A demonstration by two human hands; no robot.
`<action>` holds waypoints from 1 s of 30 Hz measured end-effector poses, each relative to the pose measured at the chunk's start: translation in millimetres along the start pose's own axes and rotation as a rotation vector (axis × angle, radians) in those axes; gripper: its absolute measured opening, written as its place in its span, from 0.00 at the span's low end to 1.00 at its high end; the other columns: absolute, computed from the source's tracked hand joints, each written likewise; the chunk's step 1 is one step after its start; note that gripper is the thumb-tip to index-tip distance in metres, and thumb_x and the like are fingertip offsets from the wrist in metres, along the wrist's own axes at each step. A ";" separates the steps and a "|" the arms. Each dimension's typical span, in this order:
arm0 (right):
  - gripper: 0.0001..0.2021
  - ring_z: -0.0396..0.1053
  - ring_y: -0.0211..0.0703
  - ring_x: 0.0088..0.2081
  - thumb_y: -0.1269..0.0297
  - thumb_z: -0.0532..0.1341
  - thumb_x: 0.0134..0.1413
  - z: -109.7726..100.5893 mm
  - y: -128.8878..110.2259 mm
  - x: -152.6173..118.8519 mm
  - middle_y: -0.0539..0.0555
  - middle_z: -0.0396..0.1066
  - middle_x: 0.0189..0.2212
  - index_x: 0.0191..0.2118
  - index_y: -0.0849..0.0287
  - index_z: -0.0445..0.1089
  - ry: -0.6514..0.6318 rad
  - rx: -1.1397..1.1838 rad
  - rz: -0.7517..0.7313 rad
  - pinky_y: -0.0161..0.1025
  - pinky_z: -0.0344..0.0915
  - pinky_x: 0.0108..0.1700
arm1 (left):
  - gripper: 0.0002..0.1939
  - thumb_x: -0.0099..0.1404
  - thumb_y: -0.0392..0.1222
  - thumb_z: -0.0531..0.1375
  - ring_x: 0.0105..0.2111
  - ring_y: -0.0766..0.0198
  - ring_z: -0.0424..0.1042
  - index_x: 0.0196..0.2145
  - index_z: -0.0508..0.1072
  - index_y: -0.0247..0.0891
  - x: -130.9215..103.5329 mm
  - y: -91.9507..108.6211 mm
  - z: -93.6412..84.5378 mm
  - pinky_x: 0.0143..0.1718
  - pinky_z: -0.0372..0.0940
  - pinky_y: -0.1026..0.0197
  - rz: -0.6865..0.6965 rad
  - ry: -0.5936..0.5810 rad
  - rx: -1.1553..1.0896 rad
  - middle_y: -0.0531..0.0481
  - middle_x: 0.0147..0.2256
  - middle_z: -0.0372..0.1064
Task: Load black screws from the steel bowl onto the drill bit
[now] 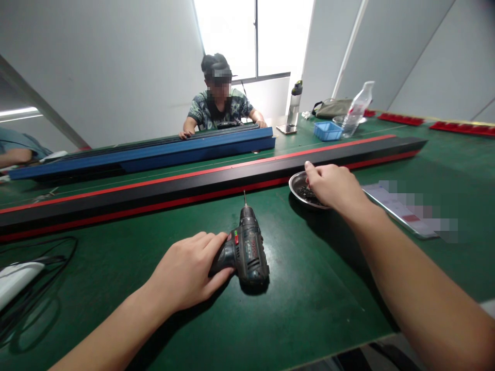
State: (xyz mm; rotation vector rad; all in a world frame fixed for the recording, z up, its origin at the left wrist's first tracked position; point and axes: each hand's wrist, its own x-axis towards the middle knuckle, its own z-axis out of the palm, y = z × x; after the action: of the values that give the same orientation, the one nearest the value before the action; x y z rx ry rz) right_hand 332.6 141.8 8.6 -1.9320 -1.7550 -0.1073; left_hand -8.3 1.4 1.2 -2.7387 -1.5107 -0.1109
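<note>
On the counter (309, 293): drill (252, 247), left grip (189, 265) clasped round its handle (223, 256); right grip (334, 188), hold unclear, apparently picked from one bowl (293, 187) and next needed neat pinching.

White light pours through the window (247, 38), its panes burnt out; the walls (127, 62) fall to dull grey, darkest in the upper right corner; a pale sheen lies on the worktop (301, 314) beside the drill (251, 252); dark, soft-edged shadows sit below the left forearm (124, 324), the right forearm (410, 273) and the bowl (291, 186); wide-angle stretching tilts the walls towards the edges; mosaic blocks hide the face of the person (216, 113) opposite; fine detail there is soft.
</note>
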 end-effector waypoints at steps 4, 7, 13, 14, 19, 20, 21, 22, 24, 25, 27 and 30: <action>0.33 0.79 0.63 0.42 0.40 0.48 0.68 10.3 2.7 3.1 0.71 0.80 0.38 0.37 0.61 0.82 -0.210 -0.077 0.041 0.52 0.69 0.45 | 0.23 0.70 0.50 0.59 0.45 0.49 0.75 0.59 0.67 0.38 0.2 0.0 0.0 0.46 0.71 0.49 -0.007 -0.019 0.009 0.42 0.47 0.76; 0.35 0.78 0.64 0.45 0.38 0.47 0.68 14.1 2.3 2.5 0.73 0.79 0.41 0.37 0.63 0.82 -0.285 -0.091 0.030 0.54 0.69 0.49 | 0.23 0.71 0.50 0.58 0.45 0.50 0.75 0.59 0.67 0.39 0.9 -0.4 0.1 0.46 0.70 0.49 -0.007 -0.026 0.011 0.41 0.47 0.76; 0.37 0.79 0.63 0.42 0.35 0.46 0.67 20.1 3.1 -2.1 0.74 0.79 0.39 0.35 0.63 0.81 -0.345 -0.058 0.012 0.56 0.69 0.51 | 0.23 0.71 0.50 0.58 0.46 0.49 0.75 0.59 0.66 0.39 0.2 -0.3 -0.8 0.47 0.70 0.49 -0.008 -0.031 0.005 0.41 0.48 0.75; 0.38 0.79 0.63 0.42 0.35 0.46 0.68 20.7 2.9 -2.7 0.73 0.79 0.38 0.35 0.63 0.81 -0.355 -0.062 0.009 0.56 0.69 0.51 | 0.23 0.71 0.50 0.58 0.46 0.49 0.75 0.59 0.66 0.39 -0.2 -0.5 -0.5 0.47 0.70 0.49 -0.007 -0.032 0.004 0.41 0.48 0.75; 0.40 0.78 0.63 0.48 0.38 0.41 0.70 19.9 -1.4 -2.7 0.73 0.79 0.45 0.44 0.66 0.82 -0.441 -0.121 -0.042 0.54 0.67 0.57 | 0.24 0.71 0.51 0.58 0.46 0.50 0.74 0.61 0.65 0.40 -0.9 -3.0 3.8 0.47 0.70 0.49 0.003 -0.016 0.004 0.42 0.48 0.75; 0.40 0.77 0.63 0.50 0.38 0.40 0.70 19.3 -2.4 -2.1 0.73 0.79 0.47 0.46 0.66 0.81 -0.464 -0.127 -0.048 0.53 0.66 0.58 | 0.24 0.71 0.51 0.58 0.46 0.49 0.74 0.61 0.65 0.39 -0.7 -3.5 4.6 0.47 0.70 0.49 0.006 -0.013 0.004 0.42 0.48 0.75; 0.40 0.77 0.63 0.52 0.39 0.40 0.70 18.7 -3.4 -1.4 0.72 0.79 0.49 0.47 0.66 0.81 -0.484 -0.133 -0.049 0.52 0.65 0.59 | 0.24 0.71 0.51 0.58 0.46 0.49 0.74 0.61 0.65 0.39 -0.5 -4.0 5.1 0.47 0.70 0.48 0.007 -0.011 0.005 0.42 0.48 0.75; 0.40 0.76 0.63 0.53 0.39 0.40 0.71 18.1 -4.2 -0.8 0.72 0.78 0.50 0.49 0.66 0.81 -0.502 -0.137 -0.048 0.52 0.64 0.60 | 0.24 0.71 0.51 0.58 0.46 0.49 0.74 0.61 0.65 0.39 -0.3 -4.3 5.5 0.47 0.70 0.48 0.008 -0.010 0.007 0.42 0.48 0.75; 0.40 0.76 0.64 0.54 0.39 0.39 0.71 17.4 -5.0 0.2 0.71 0.78 0.52 0.50 0.66 0.80 -0.517 -0.139 -0.048 0.53 0.64 0.61 | 0.24 0.71 0.51 0.58 0.45 0.49 0.74 0.60 0.65 0.39 -0.1 -4.6 5.7 0.47 0.70 0.48 0.008 -0.008 0.010 0.42 0.47 0.75; 0.40 0.76 0.64 0.54 0.39 0.39 0.71 17.2 -5.1 0.4 0.70 0.78 0.52 0.50 0.65 0.80 -0.520 -0.137 -0.050 0.53 0.64 0.61 | 0.24 0.71 0.51 0.58 0.45 0.49 0.74 0.60 0.65 0.39 -0.2 -4.5 5.6 0.47 0.70 0.49 0.009 -0.008 0.011 0.42 0.47 0.75; 0.40 0.76 0.64 0.54 0.39 0.39 0.71 17.6 -4.8 0.6 0.70 0.78 0.51 0.50 0.65 0.81 -0.517 -0.131 -0.055 0.52 0.64 0.61 | 0.24 0.71 0.51 0.58 0.45 0.49 0.74 0.61 0.65 0.39 -0.5 -4.2 5.4 0.46 0.70 0.49 0.009 -0.010 0.010 0.42 0.47 0.75; 0.39 0.76 0.63 0.53 0.40 0.40 0.71 19.2 -3.4 0.1 0.70 0.79 0.49 0.49 0.64 0.81 -0.498 -0.119 -0.065 0.52 0.64 0.60 | 0.25 0.71 0.51 0.58 0.45 0.49 0.74 0.61 0.65 0.39 -1.1 -3.8 5.2 0.46 0.70 0.48 0.009 -0.011 0.006 0.42 0.48 0.74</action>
State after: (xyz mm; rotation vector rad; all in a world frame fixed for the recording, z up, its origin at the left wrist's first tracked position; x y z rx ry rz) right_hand 324.0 150.2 -6.7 -2.1148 -2.1682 0.2775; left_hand -11.8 2.7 -4.2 -2.7462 -1.4990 -0.0912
